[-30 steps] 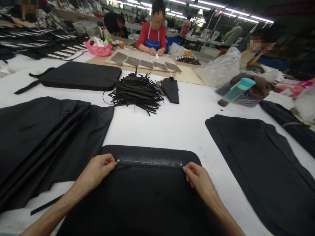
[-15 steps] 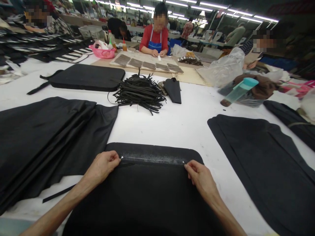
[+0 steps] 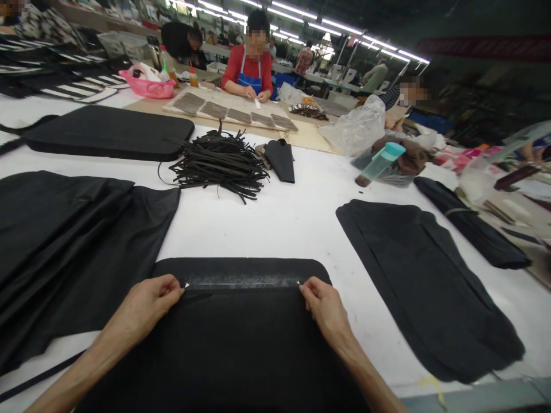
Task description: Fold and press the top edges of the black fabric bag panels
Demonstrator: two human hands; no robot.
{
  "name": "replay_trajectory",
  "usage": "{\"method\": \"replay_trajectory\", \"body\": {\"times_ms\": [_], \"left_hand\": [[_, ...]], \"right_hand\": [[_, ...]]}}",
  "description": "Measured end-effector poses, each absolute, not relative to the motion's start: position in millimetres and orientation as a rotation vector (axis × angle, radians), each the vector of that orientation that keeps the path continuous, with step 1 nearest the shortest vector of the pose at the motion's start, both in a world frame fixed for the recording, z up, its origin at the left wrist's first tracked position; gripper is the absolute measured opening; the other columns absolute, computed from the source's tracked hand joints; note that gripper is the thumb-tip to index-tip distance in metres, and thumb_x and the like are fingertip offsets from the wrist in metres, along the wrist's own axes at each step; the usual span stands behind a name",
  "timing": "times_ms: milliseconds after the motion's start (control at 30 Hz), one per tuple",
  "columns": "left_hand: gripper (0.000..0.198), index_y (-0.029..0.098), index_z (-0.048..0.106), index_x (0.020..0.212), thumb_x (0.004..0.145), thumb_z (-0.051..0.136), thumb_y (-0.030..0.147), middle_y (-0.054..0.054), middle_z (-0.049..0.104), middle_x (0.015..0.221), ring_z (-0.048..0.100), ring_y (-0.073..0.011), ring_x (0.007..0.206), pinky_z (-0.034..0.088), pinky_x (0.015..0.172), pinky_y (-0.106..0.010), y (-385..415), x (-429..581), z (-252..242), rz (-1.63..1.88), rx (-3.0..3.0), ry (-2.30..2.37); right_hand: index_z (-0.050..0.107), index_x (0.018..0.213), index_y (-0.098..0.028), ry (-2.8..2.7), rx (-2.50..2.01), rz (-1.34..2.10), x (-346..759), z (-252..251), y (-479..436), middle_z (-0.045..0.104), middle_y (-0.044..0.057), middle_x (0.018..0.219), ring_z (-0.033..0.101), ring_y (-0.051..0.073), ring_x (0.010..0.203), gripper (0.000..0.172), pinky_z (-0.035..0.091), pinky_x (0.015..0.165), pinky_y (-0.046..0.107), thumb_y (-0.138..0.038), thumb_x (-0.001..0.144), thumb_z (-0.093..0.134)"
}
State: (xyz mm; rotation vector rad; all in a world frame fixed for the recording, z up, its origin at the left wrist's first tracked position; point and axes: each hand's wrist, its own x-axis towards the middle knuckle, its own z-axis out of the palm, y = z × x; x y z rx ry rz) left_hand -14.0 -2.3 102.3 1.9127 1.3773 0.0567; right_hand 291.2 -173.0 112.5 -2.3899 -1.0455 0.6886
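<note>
A black padded panel [image 3: 241, 344] lies on the white table [image 3: 293, 223] right in front of me, with a shiny strip [image 3: 241, 281] running across near its far edge. My left hand [image 3: 144, 304] is closed in a pinch at the strip's left end, where a small white tip shows. At the right end, my right hand [image 3: 325, 307] pinches the strip in the same way. Both forearms rest over the panel's sides.
Folded black fabric [image 3: 64, 246] lies to the left, more black pieces [image 3: 422, 287] to the right. A heap of black straps [image 3: 219, 163] and another padded panel [image 3: 107, 132] sit further back. A teal-capped bottle [image 3: 379, 163] lies by plastic bags. Other people work at the far tables.
The view has swung to the right and the table's contents sit further left in the picture. Both hands stay pinched on the ends of the strip.
</note>
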Motion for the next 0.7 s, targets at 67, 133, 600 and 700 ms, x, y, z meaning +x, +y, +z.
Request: {"method": "replay_trajectory", "body": {"times_ms": [67,133,600,700], "left_hand": [[0.031,0.019,0.050,0.062,0.074,0.042,0.046,0.003,0.045,0.050,0.043,-0.0139,0.050,0.028,0.048,-0.023,-2.5,-14.0,101.9,0.061,1.900,1.379],[0.030,0.019,0.049,0.062,0.074,0.043,0.045,0.003,0.045,0.051,0.042,-0.0136,0.050,0.028,0.048,-0.023,-2.8,-13.4,102.5,0.070,1.898,1.379],[0.016,0.021,0.041,0.068,0.079,0.043,0.033,0.003,0.049,0.057,0.048,-0.0151,0.056,0.027,0.053,-0.025,-9.3,-5.0,121.2,-0.024,2.088,1.500],[0.013,0.022,0.040,0.077,0.081,0.044,0.033,0.002,0.053,0.063,0.051,-0.0175,0.060,0.025,0.053,-0.026,-12.7,-2.0,129.2,-0.116,2.156,1.602]], "right_hand": [[0.048,0.062,-0.021,-1.050,-2.396,0.684,290.3,113.2,-172.8,0.054,-0.004,0.052,0.050,0.012,0.049,0.027,0.030,0.045,0.023,-0.036,0.084,0.042],[0.048,0.063,-0.022,-1.058,-2.397,0.684,289.9,113.9,-172.5,0.054,-0.004,0.052,0.050,0.012,0.049,0.027,0.030,0.046,0.023,-0.037,0.084,0.042],[0.041,0.065,-0.023,-1.003,-2.452,0.707,295.5,107.7,-167.9,0.054,-0.004,0.049,0.048,0.013,0.046,0.022,0.029,0.045,0.024,-0.038,0.080,0.045],[0.038,0.064,-0.024,-1.037,-2.436,0.716,298.2,105.3,-168.2,0.054,-0.005,0.047,0.048,0.013,0.046,0.023,0.030,0.046,0.024,-0.039,0.079,0.045]]}}
